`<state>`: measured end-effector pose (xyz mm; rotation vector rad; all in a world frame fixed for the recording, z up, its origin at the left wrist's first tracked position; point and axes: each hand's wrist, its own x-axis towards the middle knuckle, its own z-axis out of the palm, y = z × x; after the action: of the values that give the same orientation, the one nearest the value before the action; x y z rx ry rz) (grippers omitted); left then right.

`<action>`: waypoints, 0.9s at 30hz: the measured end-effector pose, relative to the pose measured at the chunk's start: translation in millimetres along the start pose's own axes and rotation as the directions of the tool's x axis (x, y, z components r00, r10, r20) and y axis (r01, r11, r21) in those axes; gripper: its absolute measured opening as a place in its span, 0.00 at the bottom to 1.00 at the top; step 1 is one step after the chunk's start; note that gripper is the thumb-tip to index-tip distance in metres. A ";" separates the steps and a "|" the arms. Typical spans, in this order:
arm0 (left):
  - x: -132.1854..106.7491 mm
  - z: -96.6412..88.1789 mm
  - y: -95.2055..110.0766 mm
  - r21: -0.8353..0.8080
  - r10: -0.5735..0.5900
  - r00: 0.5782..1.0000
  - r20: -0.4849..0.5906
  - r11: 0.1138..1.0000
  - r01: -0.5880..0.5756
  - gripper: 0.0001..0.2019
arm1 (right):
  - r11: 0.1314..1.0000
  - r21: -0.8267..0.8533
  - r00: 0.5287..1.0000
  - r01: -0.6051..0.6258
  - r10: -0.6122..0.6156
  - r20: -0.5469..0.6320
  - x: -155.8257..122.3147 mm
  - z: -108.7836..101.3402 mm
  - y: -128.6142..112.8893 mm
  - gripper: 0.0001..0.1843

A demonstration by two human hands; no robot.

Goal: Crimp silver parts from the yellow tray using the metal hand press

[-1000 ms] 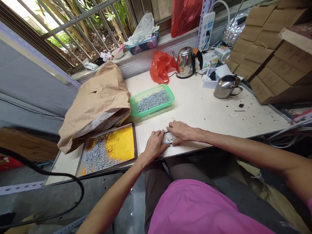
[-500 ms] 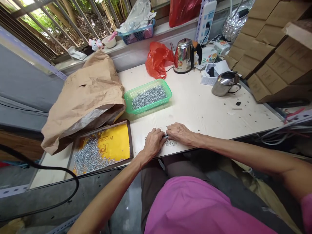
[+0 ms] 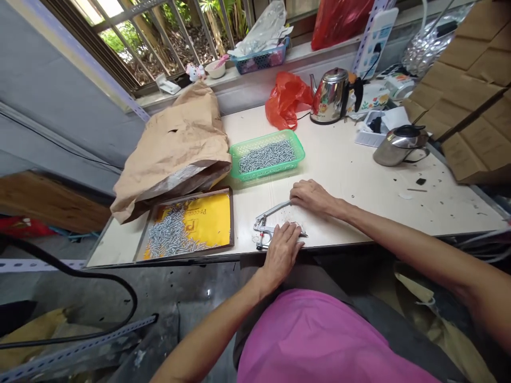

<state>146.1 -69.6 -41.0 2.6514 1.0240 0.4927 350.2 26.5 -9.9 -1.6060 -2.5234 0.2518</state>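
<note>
Head view. Metal pliers [image 3: 268, 222] lie at lower centre of the frame, on the tabletop [image 3: 359, 175] near its front edge, with the handles spread. Left hand [image 3: 281, 249] rests flat on the lower handle, fingers straight and together. Right hand [image 3: 313, 196] curls closed over the tip of the upper handle. Green basket [image 3: 271, 173] of screws stands just above. Framed tray [image 3: 207, 223] of screws lies to the left, below a brown paper sack [image 3: 175, 138].

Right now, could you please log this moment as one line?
left hand: flat on lower handle of pliers | right hand: grips upper handle | pliers: open, on table | nearby: green basket of screws
</note>
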 end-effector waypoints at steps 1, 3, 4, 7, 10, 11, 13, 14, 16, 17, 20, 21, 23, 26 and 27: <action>-0.3 0.2 0.7 -0.013 -0.007 1.000 -0.008 1.000 0.007 0.17 | 1.000 -0.014 1.000 -0.023 0.023 -0.006 5.4 -1.7 -0.8 0.10; 0.9 -0.4 0.4 -0.037 -0.010 1.000 -0.019 0.999 0.009 0.17 | 0.998 -0.044 0.998 -0.054 0.054 -0.013 14.4 -5.8 -8.6 0.08; 1.9 -0.4 0.0 -0.047 -0.010 1.000 -0.025 0.999 0.009 0.17 | 0.998 -0.054 0.999 -0.032 0.031 -0.011 17.6 -7.6 -16.5 0.08; 3.4 3.1 -0.5 -0.075 -0.017 0.999 -0.038 0.997 0.014 0.18 | 0.976 -0.031 0.976 0.215 -0.214 0.036 21.9 -8.7 -54.5 0.06; -2.8 7.2 3.5 -0.076 -0.037 0.999 -0.013 0.996 0.035 0.16 | 0.883 0.013 0.875 0.468 -0.466 0.132 21.2 -3.1 -96.6 0.06; -7.2 6.5 5.8 -0.072 -0.028 1.000 -0.006 0.997 0.028 0.15 | 0.858 0.018 0.847 0.513 -0.509 0.150 20.8 0.1 -106.7 0.07; -18.9 0.2 10.6 -0.062 0.050 0.999 -0.002 0.997 -0.050 0.17 | 0.824 0.023 0.815 0.565 -0.563 0.140 22.1 8.5 -118.0 0.09; -26.0 -5.7 12.1 -0.056 0.106 0.994 -0.010 0.993 -0.106 0.16 | 0.813 0.026 0.805 0.581 -0.580 0.124 24.0 13.9 -119.8 0.10; -41.7 -22.6 10.2 -0.031 0.182 0.982 -0.045 0.983 -0.183 0.13 | 0.802 0.042 0.797 0.596 -0.597 0.092 29.4 26.9 -119.0 0.10; -49.9 -33.4 5.3 -0.005 0.175 0.982 -0.073 0.984 -0.176 0.11 | 0.801 0.056 0.797 0.596 -0.599 0.074 32.1 34.2 -117.9 0.09; -72.3 -71.6 -31.1 0.118 -0.067 0.976 -0.205 0.989 0.093 0.09 | 0.793 0.135 0.802 0.594 -0.597 -0.020 35.9 53.2 -117.7 0.08; -78.3 -85.1 -50.1 0.164 -0.185 0.949 -0.256 0.959 0.231 0.10 | 0.782 0.170 0.799 0.599 -0.597 -0.068 36.1 56.4 -119.0 0.07; -87.7 -111.3 -94.0 0.245 -0.389 0.855 -0.344 0.841 0.481 0.11 | 0.753 0.229 0.787 0.617 -0.586 -0.194 37.6 54.0 -122.2 0.07; -95.6 -144.5 -155.7 0.295 -0.626 0.675 -0.390 0.610 0.736 0.11 | 0.760 0.286 0.790 0.583 -0.450 -0.416 49.4 25.7 -120.0 0.08; -96.7 -153.0 -171.2 0.292 -0.686 0.622 -0.377 0.550 0.783 0.12 | 0.785 0.301 0.796 0.542 -0.365 -0.483 56.9 11.8 -115.1 0.08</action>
<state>-84.6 4.8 16.7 2.1433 2.4188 0.3811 222.1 29.4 4.9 -0.7384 -2.2355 0.3430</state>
